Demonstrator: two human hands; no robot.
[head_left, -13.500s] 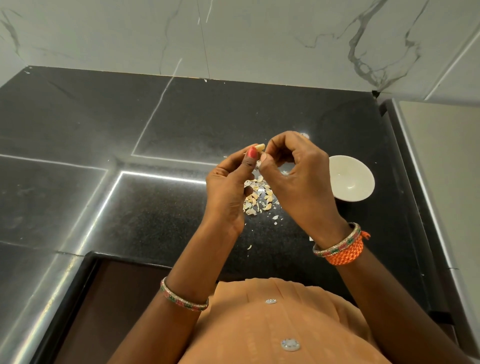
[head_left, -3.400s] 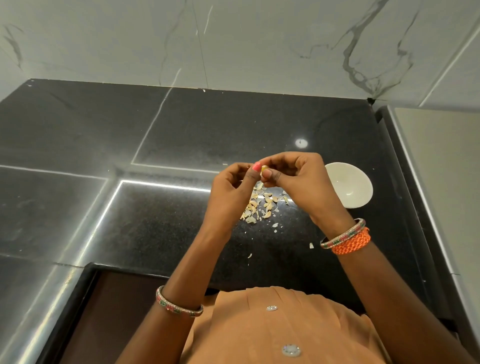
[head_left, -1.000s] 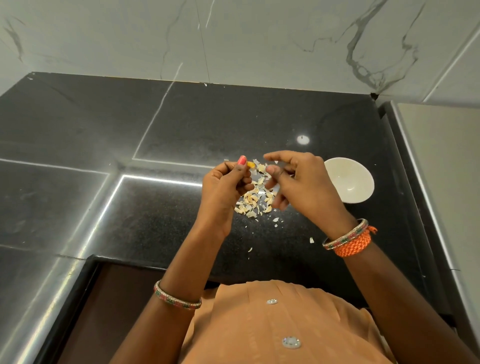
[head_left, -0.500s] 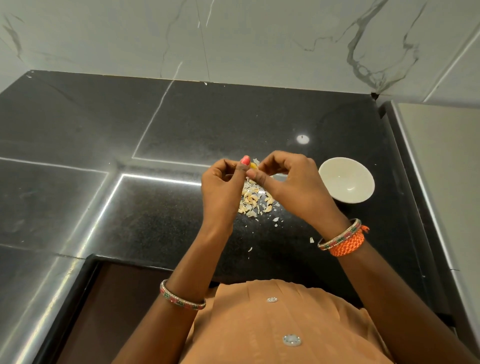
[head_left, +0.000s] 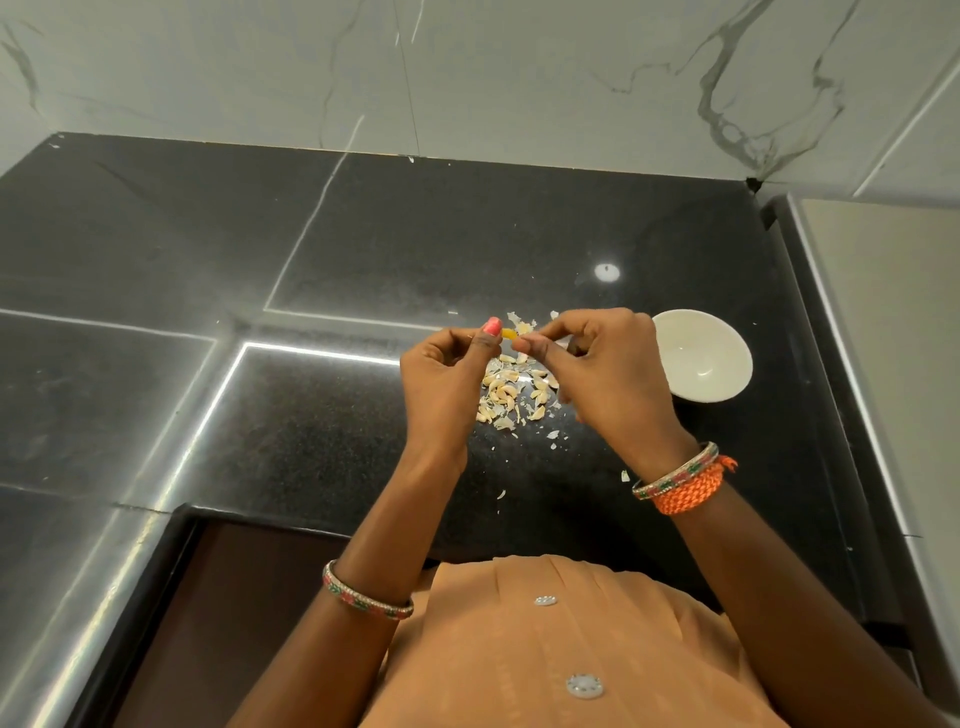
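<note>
My left hand (head_left: 441, 384) and my right hand (head_left: 602, 374) meet above the black counter, both pinching one small yellowish garlic clove (head_left: 509, 334) between thumb and fingertips. Most of the clove is hidden by the fingers. Directly below the hands lies a heap of pale cloves and papery peel (head_left: 511, 397) on the counter. A white bowl (head_left: 698, 358) stands just right of my right hand, with nothing visible inside it.
The black granite counter (head_left: 311, 249) runs to a white marble wall (head_left: 467, 67) at the back. Loose peel flakes (head_left: 553, 446) lie toward the front edge. A raised pale ledge (head_left: 893, 322) borders the right side. A dark recess (head_left: 218, 613) opens at front left.
A second ago my hands were apart, the left alone holding the clove. The right hand has come back and now pinches the clove too.
</note>
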